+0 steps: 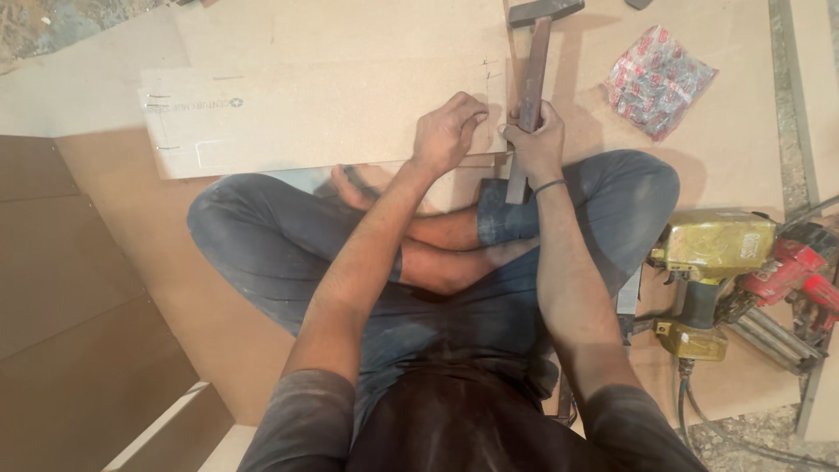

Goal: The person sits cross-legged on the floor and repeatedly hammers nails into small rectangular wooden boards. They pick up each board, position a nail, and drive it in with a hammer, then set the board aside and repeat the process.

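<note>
I sit cross-legged on a large fibreboard sheet (367, 35). My right hand (535, 140) grips the wooden handle of a hammer (530, 83), whose dark metal head points away from me near the top edge. My left hand (447, 131) presses with curled fingers on the right end of a pale board strip (306, 118) lying across in front of my knees, close to pencil marks at its end. Whether a nail sits under the left fingers I cannot tell.
A red-and-white plastic packet (657, 79) lies at the right rear. A yellow nail gun (708, 262) and a red power tool (800, 271) with hoses rest by my right knee. Dark brown panels (79, 288) lie at the left.
</note>
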The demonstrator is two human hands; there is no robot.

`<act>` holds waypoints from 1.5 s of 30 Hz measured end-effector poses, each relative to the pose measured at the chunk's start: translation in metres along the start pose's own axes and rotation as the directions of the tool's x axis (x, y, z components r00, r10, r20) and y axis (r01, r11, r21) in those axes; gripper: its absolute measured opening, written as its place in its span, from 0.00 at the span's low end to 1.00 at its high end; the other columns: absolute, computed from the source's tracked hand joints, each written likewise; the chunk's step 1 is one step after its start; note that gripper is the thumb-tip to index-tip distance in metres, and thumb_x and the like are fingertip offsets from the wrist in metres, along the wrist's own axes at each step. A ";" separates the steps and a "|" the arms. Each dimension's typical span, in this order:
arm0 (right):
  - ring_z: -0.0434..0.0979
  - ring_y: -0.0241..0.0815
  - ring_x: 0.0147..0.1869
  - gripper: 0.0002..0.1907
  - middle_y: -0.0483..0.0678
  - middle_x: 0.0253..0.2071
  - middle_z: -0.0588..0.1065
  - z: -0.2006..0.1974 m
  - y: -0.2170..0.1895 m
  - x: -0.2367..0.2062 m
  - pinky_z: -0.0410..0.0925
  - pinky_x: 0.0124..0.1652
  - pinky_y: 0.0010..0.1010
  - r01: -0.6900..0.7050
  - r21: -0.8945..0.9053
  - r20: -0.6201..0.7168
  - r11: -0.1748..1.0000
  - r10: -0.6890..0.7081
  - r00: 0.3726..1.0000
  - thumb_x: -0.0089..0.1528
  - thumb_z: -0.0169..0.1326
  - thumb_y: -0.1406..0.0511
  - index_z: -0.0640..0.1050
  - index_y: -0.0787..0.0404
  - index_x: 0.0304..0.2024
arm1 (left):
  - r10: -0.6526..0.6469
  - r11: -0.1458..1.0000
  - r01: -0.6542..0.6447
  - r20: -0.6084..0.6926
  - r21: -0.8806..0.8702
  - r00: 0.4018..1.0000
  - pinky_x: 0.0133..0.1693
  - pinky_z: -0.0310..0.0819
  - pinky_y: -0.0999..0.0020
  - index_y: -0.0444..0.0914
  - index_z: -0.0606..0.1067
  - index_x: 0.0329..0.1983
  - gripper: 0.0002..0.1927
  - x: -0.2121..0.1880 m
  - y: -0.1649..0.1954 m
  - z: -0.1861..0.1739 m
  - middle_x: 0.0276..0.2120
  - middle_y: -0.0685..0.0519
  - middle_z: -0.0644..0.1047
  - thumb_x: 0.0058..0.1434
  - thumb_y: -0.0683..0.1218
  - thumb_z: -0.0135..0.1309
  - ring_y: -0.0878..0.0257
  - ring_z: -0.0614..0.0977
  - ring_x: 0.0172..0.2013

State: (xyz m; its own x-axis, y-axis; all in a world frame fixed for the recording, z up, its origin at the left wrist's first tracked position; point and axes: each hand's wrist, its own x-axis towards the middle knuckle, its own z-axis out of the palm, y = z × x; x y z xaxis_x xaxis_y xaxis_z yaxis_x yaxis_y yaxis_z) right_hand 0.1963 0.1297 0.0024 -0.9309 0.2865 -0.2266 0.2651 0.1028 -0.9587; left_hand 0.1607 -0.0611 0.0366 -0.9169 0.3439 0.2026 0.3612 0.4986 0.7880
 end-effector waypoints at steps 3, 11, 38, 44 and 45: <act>0.79 0.35 0.44 0.18 0.47 0.42 0.78 -0.003 0.004 0.005 0.74 0.45 0.26 0.007 0.029 -0.017 1.000 -0.006 1.000 0.55 0.64 0.75 0.76 0.67 0.46 | 0.030 0.999 -0.030 -0.010 0.016 1.000 0.40 0.78 0.59 0.43 0.80 0.42 0.05 0.005 0.000 0.001 0.43 0.56 0.80 0.66 0.43 0.55 0.52 0.84 0.39; 0.83 0.41 0.53 0.23 0.53 0.48 0.80 0.002 0.010 0.026 0.75 0.53 0.29 0.017 0.238 -0.017 0.971 -0.014 1.000 0.56 0.60 0.78 0.72 0.69 0.53 | -0.035 0.999 0.036 -0.076 0.012 0.996 0.38 0.79 0.62 0.43 0.82 0.39 0.05 0.029 -0.006 0.006 0.40 0.58 0.81 0.65 0.44 0.56 0.56 0.85 0.38; 0.82 0.40 0.54 0.22 0.55 0.49 0.79 0.004 0.010 0.025 0.75 0.55 0.28 -0.081 0.299 -0.007 0.951 0.087 0.996 0.57 0.59 0.79 0.71 0.70 0.52 | 0.047 0.992 -0.036 -0.090 0.118 0.995 0.34 0.79 0.63 0.43 0.79 0.42 0.05 0.031 -0.020 0.016 0.42 0.60 0.81 0.64 0.42 0.58 0.57 0.85 0.36; 0.82 0.40 0.53 0.21 0.54 0.49 0.79 0.005 0.008 0.024 0.74 0.55 0.27 -0.087 0.326 -0.002 0.942 0.093 0.996 0.57 0.59 0.79 0.71 0.70 0.52 | 0.078 0.989 -0.065 -0.092 0.135 0.993 0.35 0.80 0.64 0.44 0.78 0.43 0.05 0.030 -0.021 0.016 0.43 0.61 0.80 0.64 0.42 0.58 0.57 0.85 0.35; 0.82 0.39 0.53 0.21 0.53 0.49 0.79 0.005 0.008 0.024 0.74 0.55 0.27 -0.084 0.315 -0.006 0.945 0.090 0.996 0.57 0.59 0.78 0.71 0.69 0.52 | 0.080 0.988 -0.067 -0.091 0.138 0.993 0.34 0.80 0.64 0.44 0.78 0.43 0.06 0.030 -0.022 0.017 0.43 0.61 0.80 0.64 0.42 0.58 0.57 0.85 0.35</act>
State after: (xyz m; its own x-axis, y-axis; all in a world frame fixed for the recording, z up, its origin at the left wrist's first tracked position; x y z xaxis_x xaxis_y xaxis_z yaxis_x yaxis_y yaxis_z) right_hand 0.1747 0.1332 -0.0119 -0.9017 0.3001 -0.3113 0.2496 -0.2268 -0.9414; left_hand 0.1280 -0.0483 0.0162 -0.8967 0.3089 0.3169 0.4417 0.5794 0.6850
